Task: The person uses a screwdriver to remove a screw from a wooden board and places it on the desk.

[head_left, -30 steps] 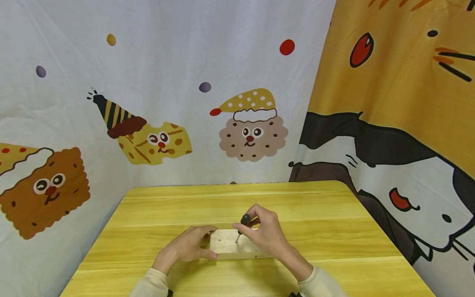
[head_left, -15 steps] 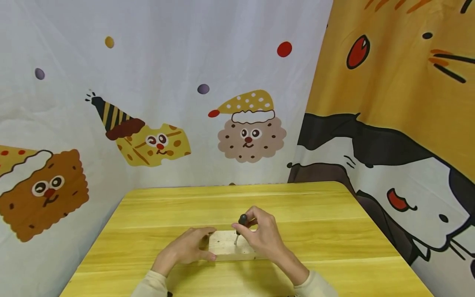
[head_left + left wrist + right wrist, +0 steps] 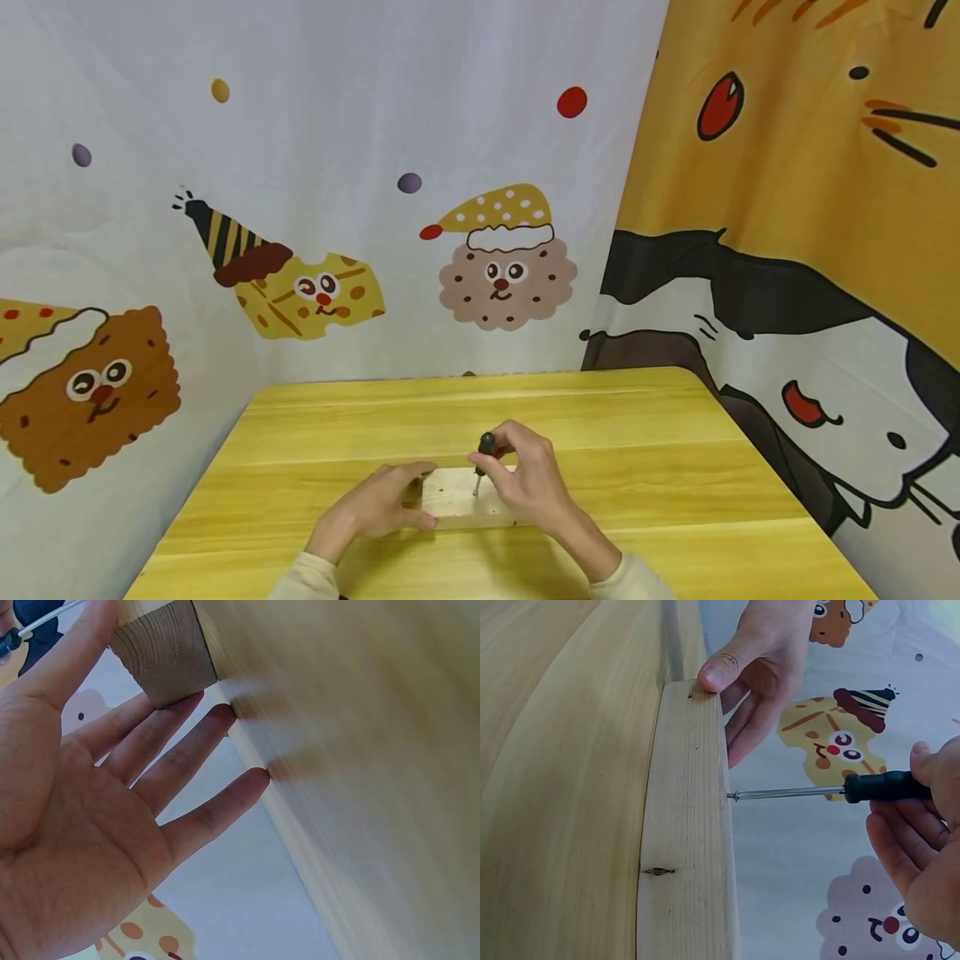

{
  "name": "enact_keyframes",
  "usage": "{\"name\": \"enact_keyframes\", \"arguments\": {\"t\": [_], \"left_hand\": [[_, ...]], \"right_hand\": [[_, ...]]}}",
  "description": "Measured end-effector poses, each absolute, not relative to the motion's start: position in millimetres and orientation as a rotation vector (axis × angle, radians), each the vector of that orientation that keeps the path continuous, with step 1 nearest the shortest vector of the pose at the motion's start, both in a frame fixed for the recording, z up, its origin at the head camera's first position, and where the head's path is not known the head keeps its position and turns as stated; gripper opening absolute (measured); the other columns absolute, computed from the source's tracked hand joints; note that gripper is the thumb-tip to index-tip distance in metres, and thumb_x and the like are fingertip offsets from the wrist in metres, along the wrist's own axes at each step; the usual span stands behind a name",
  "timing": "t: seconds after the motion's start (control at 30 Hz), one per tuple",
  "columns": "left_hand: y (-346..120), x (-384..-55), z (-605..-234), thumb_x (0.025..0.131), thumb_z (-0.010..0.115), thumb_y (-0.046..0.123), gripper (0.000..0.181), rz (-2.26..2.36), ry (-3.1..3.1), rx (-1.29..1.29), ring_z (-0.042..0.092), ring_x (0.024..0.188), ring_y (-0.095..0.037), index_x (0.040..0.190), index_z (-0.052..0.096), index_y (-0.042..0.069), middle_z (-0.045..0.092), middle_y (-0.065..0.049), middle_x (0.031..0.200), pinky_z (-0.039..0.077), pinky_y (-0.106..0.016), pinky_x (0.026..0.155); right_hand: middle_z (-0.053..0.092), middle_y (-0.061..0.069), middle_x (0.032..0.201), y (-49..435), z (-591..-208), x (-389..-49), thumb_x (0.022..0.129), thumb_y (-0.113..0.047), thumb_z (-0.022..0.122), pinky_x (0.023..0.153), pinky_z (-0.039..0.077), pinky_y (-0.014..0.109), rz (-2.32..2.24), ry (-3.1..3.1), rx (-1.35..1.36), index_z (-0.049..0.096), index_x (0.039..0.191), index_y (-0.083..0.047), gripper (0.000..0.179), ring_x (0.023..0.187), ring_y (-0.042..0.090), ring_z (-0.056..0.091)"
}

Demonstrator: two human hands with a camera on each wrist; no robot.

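A pale wooden block [image 3: 450,497] lies flat on the table, its end grain facing the left wrist camera. My left hand [image 3: 381,502] holds the block's left end, thumb on the near side and fingers at the far side. In the left wrist view, two fingertips of that hand [image 3: 97,825] touch the table apart from the block. My right hand [image 3: 531,482] grips the dark handle of a screwdriver [image 3: 885,787] between thumb and fingers. The shaft stands slightly tilted over the block. Its tip meets what looks like a small screw [image 3: 732,796] at the block's top face.
The yellow wood-grain table [image 3: 360,417] extends around the block, with its far edge near a printed curtain [image 3: 337,167]. Another cartoon curtain [image 3: 750,292] hangs along the right side. A dark knot [image 3: 660,871] marks the block's side.
The screwdriver leans slightly less than before, its handle a little further left with my right hand. My left hand keeps its place on the block. The head view has shifted slightly.
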State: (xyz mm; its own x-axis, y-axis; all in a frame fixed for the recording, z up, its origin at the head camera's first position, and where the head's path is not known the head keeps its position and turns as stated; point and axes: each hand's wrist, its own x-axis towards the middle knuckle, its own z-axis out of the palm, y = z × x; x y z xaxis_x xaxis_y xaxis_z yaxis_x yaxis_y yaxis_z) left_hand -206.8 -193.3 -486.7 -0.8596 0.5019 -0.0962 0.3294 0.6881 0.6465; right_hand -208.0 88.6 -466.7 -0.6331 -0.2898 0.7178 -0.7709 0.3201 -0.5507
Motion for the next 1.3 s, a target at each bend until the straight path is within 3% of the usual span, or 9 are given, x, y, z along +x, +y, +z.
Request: {"name": "enact_keyframes", "arguments": {"t": [0.33, 0.73, 0.93, 1.07, 1.17, 1.3], "left_hand": [[-194, -206, -489, 0.091, 0.095, 0.041, 0.092, 0.942, 2.633, 0.634, 0.061, 0.15, -0.05, 0.162, 0.056, -0.001, 0.065, -0.027, 0.16, 0.048, -0.074, 0.125], [-195, -207, -490, 0.093, 0.093, 0.042, 0.091, 0.938, 2.629, 0.649, 0.06, 0.151, -0.049, 0.163, 0.055, -0.001, 0.064, -0.026, 0.161, 0.049, -0.073, 0.125], [-194, -206, -489, 0.092, 0.094, 0.042, 0.091, 0.939, 2.645, 0.66, 0.06, 0.152, -0.049, 0.162, 0.056, -0.002, 0.064, -0.026, 0.161, 0.048, -0.073, 0.125], [-193, -206, -488, 0.092, 0.094, 0.042, 0.091, 0.932, 2.656, 0.657, 0.06, 0.152, -0.05, 0.161, 0.057, -0.002, 0.064, -0.026, 0.162, 0.047, -0.073, 0.126], [-193, -206, -488, 0.092, 0.094, 0.042, 0.091, 0.93, 2.651, 0.653, 0.06, 0.152, -0.049, 0.161, 0.057, -0.002, 0.064, -0.025, 0.161, 0.048, -0.072, 0.126], [-193, -206, -487, 0.093, 0.094, 0.042, 0.09, 0.935, 2.639, 0.643, 0.06, 0.152, -0.048, 0.162, 0.056, -0.002, 0.064, -0.025, 0.162, 0.049, -0.072, 0.125]], "right_hand": [[0.079, -0.001, 0.096, 90, -469, -207, 0.098, 0.003, 0.083, 0.073, 0.067, 0.027, 1.234, -2.098, 0.949, 0.079, 0.116, -0.008, 0.021, 0.084, 0.008, 0.075], [0.086, 0.004, 0.109, 88, -471, -201, 0.104, 0.001, 0.078, 0.094, 0.073, 0.04, 1.338, -2.156, 0.92, 0.067, 0.138, -0.003, 0.036, 0.099, 0.017, 0.085], [0.087, 0.003, 0.104, 85, -474, -200, 0.105, -0.008, 0.081, 0.093, 0.073, 0.041, 1.528, -2.137, 0.843, 0.067, 0.131, -0.007, 0.03, 0.094, 0.014, 0.085], [0.089, 0.006, 0.108, 83, -476, -199, 0.103, -0.012, 0.084, 0.088, 0.073, 0.032, 1.651, -2.128, 0.784, 0.064, 0.126, -0.008, 0.031, 0.098, 0.017, 0.088], [0.089, 0.006, 0.111, 81, -475, -199, 0.102, -0.011, 0.084, 0.087, 0.072, 0.027, 1.696, -2.135, 0.752, 0.06, 0.122, -0.008, 0.031, 0.1, 0.014, 0.087], [0.084, 0.004, 0.111, 79, -473, -201, 0.098, -0.008, 0.088, 0.09, 0.072, 0.028, 1.677, -2.131, 0.709, 0.063, 0.113, -0.011, 0.029, 0.099, 0.007, 0.083]]}}
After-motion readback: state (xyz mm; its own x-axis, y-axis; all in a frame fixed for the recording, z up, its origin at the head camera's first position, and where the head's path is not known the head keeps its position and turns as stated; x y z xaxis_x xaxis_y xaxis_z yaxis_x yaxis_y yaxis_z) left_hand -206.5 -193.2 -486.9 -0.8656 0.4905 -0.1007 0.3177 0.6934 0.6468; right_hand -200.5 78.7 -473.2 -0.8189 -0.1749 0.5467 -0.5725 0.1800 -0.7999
